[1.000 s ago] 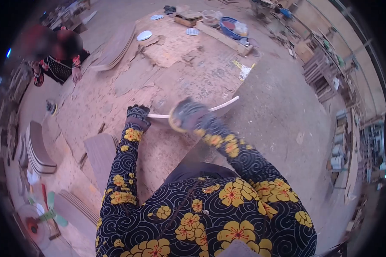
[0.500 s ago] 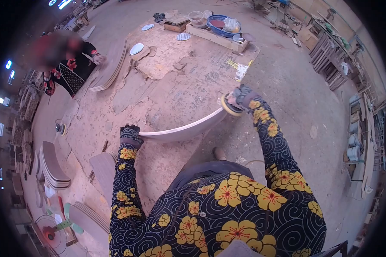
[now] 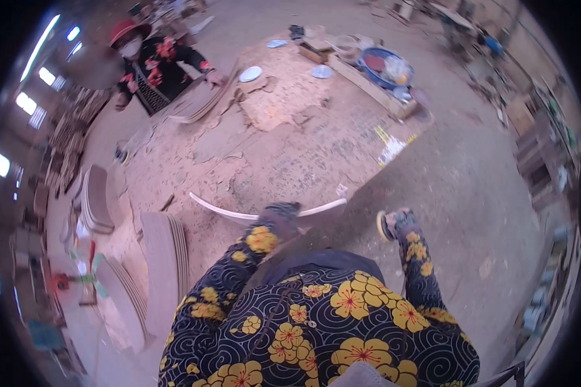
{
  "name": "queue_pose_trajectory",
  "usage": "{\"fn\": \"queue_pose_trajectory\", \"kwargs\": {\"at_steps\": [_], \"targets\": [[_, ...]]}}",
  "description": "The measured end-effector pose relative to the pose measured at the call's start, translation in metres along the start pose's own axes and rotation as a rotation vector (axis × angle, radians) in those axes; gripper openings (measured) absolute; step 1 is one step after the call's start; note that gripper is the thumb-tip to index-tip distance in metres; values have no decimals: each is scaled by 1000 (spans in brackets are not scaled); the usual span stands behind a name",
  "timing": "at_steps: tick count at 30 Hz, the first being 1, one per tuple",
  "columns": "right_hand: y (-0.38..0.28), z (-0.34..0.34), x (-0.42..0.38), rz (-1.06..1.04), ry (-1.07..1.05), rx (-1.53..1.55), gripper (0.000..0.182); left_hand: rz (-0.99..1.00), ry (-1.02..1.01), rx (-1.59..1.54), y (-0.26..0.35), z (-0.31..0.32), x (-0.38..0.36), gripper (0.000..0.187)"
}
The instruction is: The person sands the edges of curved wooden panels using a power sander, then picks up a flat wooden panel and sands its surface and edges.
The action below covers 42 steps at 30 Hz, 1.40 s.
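A curved wooden board (image 3: 229,213) stands on its edge near the front of the table. My left hand (image 3: 279,218), in a dark glove, is closed over the middle of the board's upper edge. To the right of the board, off the table's edge, my right hand (image 3: 403,223) is wrapped round a round sanding tool with a yellow pad (image 3: 385,226). The tool is apart from the board, its pad tilted to the left.
Stacked curved boards (image 3: 164,258) lie at the left, with a fan (image 3: 61,281) beyond. A co-worker (image 3: 158,68) handles boards (image 3: 200,100) across the table (image 3: 290,148). A blue basket (image 3: 384,68) and white discs (image 3: 250,73) lie at the back.
My left hand has moved from the board's left end to its middle. My right hand has drawn the sanding tool away from the board, down and to the right. The view has shifted.
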State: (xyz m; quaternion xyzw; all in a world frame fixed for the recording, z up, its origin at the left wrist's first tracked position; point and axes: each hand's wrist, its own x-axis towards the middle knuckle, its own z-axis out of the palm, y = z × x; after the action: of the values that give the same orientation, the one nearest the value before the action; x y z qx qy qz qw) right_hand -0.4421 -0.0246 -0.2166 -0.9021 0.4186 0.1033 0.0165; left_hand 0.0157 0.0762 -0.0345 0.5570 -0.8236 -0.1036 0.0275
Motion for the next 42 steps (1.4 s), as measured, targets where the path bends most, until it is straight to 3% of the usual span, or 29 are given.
{"fn": "queue_pose_trajectory", "kwargs": {"at_steps": [1,2,4,5,7,8,9,11,12,14,16,20,21,24,26,27,28,30,33,36,37,40,41,42], "targets": [[12,15,-12,-44,181,-34,25,-148,-359,22,30,-28,28,57],[20,21,-18,-93,361,-60,29,-171,-340,20,33,-30,39,54],[-14,-61,-27,491,406,877,40,-214,-303,24,36,-34,47,48],[-27,-95,-28,790,374,1347,45,-272,-188,9,36,-47,41,46],[-17,-79,-14,780,445,1381,55,-475,27,50,39,-94,31,42],[-13,-70,-7,776,473,1401,60,-328,465,260,7,-78,17,51],[-12,-69,1,819,473,1366,62,-560,550,136,2,-110,9,60],[-10,-70,13,756,502,1342,63,-734,977,-503,17,-185,-13,53],[-9,-71,18,727,519,1331,64,-648,1287,-888,5,-188,-19,44],[-13,-74,32,640,576,1373,66,-948,1505,-1174,-15,-185,-43,42],[-25,-93,40,562,632,1388,66,-917,1709,-1561,-37,-143,-64,53],[-37,-127,56,496,656,1290,67,-1761,1440,-1970,-60,-44,-97,25],[-37,-132,60,459,673,1280,67,-1806,1350,-1956,-59,-18,-103,27],[-42,-152,70,344,713,1224,67,-1697,763,-1452,-65,47,-128,33],[-46,-165,76,278,685,1226,66,-1426,140,-550,-73,85,-144,38],[-51,-171,79,254,674,1215,67,-1333,46,-330,-71,87,-147,40],[-56,-172,83,206,682,1157,68,-1269,14,-209,-70,88,-150,42],[-67,-175,96,111,707,1043,68,-1331,235,-548,-64,73,-151,49],[-110,-217,100,87,624,1057,68,-1502,669,-1383,-51,46,-143,57],[-147,-242,107,-5,613,1000,68,-1470,1112,-2256,-40,22,-152,65],[-156,-254,109,-32,596,912,68,-1384,858,-2157,-35,10,-163,63],[-187,-291,115,-80,527,752,67,-1071,679,-873,-8,-34,-204,53],[-198,-299,120,-86,514,715,67,-1055,542,-416,-15,-45,-222,55],[-209,-308,126,-94,501,679,67,-1013,453,-347,-31,-38,-235,57]]}}
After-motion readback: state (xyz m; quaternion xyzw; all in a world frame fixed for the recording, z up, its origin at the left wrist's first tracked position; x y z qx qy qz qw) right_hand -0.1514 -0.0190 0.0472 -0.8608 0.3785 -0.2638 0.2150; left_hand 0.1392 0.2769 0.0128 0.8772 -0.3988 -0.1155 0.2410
